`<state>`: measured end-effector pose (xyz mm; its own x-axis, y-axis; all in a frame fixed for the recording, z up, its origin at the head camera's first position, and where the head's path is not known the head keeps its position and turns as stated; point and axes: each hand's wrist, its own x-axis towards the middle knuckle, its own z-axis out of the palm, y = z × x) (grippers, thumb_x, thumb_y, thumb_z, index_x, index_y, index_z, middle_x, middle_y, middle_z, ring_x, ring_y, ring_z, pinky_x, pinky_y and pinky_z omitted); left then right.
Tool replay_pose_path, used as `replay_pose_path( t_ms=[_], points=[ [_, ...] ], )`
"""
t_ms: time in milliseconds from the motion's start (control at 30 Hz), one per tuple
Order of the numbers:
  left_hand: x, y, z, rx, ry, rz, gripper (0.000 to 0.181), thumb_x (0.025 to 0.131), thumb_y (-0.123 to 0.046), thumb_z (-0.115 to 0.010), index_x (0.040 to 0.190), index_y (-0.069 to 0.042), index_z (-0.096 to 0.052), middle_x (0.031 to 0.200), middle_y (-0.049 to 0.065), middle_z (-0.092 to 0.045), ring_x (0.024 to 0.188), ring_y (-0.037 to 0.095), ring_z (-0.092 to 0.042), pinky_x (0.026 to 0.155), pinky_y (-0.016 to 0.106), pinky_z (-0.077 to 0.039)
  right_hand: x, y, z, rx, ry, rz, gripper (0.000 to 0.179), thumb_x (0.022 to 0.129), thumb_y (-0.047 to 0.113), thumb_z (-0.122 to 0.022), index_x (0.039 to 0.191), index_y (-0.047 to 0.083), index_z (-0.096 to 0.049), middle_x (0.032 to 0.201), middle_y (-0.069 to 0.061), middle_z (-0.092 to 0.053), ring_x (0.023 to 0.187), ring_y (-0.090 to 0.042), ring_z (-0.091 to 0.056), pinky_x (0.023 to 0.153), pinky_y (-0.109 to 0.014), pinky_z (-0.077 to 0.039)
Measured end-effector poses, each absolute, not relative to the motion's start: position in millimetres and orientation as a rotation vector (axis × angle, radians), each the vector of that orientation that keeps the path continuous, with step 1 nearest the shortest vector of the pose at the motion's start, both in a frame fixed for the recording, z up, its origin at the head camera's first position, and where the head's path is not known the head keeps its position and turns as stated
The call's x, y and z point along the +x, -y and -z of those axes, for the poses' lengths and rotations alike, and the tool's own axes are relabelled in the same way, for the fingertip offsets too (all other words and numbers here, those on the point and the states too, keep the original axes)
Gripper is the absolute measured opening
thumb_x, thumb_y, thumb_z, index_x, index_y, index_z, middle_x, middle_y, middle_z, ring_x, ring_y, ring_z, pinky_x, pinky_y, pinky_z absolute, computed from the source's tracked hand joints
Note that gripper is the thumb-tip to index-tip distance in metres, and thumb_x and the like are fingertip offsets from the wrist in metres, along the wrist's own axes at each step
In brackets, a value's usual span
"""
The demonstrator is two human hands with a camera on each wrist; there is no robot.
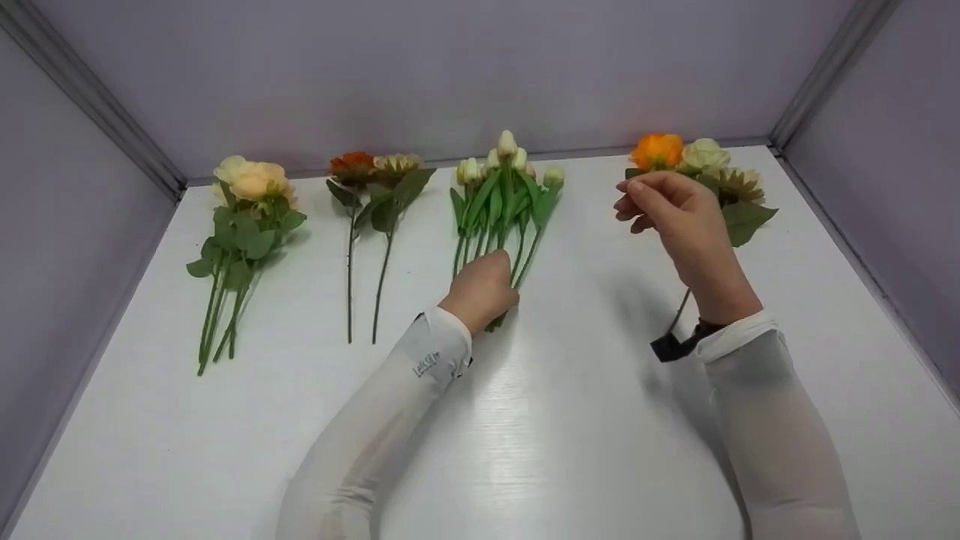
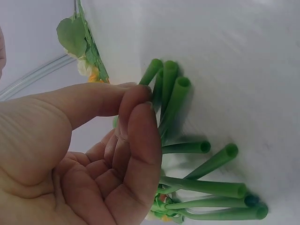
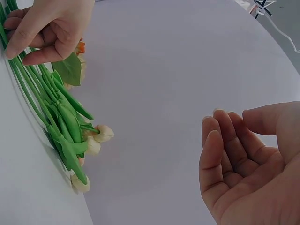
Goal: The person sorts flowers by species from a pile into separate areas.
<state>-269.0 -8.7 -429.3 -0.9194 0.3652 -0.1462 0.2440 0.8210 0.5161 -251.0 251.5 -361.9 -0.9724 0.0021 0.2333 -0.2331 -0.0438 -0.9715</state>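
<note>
Several white and pale tulips (image 1: 495, 199) with green stems lie fanned out at the middle of the white table. My left hand (image 1: 484, 291) is at their lower stems, thumb and fingertips pinching some of them. Cut stem ends (image 2: 182, 83) poke out beyond the fingers in the left wrist view; the exact grip is partly hidden by the fingers. Raised above the table at the right is my right hand (image 1: 688, 225), fingers loosely bent. In the right wrist view nothing lies between its thumb and fingers.
On the left lies a bunch of peach roses (image 1: 257, 180). Beside it are a rust-orange flower (image 1: 352, 165) and a cream flower (image 1: 397, 165) on dark stems. Behind my right hand lie an orange flower (image 1: 657, 151) and a pale green one (image 1: 705, 155). Grey panels (image 1: 450, 75) enclose the table.
</note>
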Motion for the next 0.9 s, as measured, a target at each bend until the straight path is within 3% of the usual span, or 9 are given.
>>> replay_pose_path(
  t_ms=[267, 600, 900],
  points=[
    [-269.5, 7.0, 431.5, 0.484, -2.784, -0.674, 0.013, 0.091, -0.001, -0.065, 0.086, -0.007, -0.055, 0.077, 0.006, -0.056, 0.068, 0.021, -0.049, 0.059, 0.033, -0.044, -251.0, -253.1, 362.0, 0.266, 2.030, -2.149, 0.031, 0.098, 0.022, -0.072, 0.112, -0.006, -0.070, 0.101, -0.016, -0.071, 0.087, -0.026, -0.068, 0.071, -0.028, -0.056],
    [-268.2, -0.5, 433.2, 0.542, -2.857, -0.447, 0.005, 0.094, -0.005, -0.064, 0.091, -0.005, -0.068, 0.087, 0.009, -0.069, 0.076, 0.023, -0.062, 0.068, 0.042, -0.055, -251.0, -254.1, 362.5, 0.263, 2.047, -2.143, 0.032, 0.098, 0.023, -0.072, 0.111, -0.006, -0.070, 0.102, -0.017, -0.071, 0.087, -0.026, -0.068, 0.070, -0.028, -0.055],
    [-267.1, -4.1, 437.7, 0.554, -2.884, -0.406, 0.013, 0.093, -0.009, -0.064, 0.080, -0.007, -0.068, 0.083, 0.007, -0.069, 0.071, 0.020, -0.058, 0.065, 0.043, -0.055, -250.4, -255.8, 360.0, 0.247, 2.060, -2.119, 0.033, 0.098, 0.025, -0.073, 0.112, -0.005, -0.071, 0.100, -0.017, -0.071, 0.089, -0.027, -0.068, 0.071, -0.028, -0.055]
  ],
)
